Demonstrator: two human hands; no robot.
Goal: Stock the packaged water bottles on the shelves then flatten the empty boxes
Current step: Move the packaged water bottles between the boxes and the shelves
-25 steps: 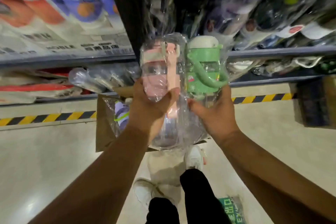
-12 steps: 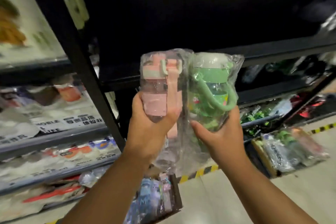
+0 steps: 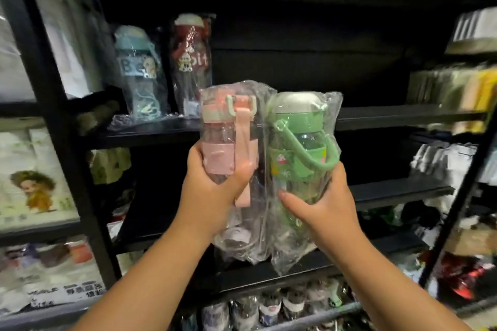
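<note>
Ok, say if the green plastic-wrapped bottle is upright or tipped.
Upright. The green plastic-wrapped bottle has its white cap uppermost; the right hand grips below.

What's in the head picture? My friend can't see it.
The left hand grips a wrapped pink bottle and the right hand a wrapped green bottle, held before a black shelf. A blue bottle and a red bottle stand on it.

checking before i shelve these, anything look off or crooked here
Nothing looks damaged. The blue bottle on the shelf seems to lean left beside the red bottle, though the wide lens may exaggerate that. The pink bottle in the left hand and green bottle in the right hand stand upright.
</note>
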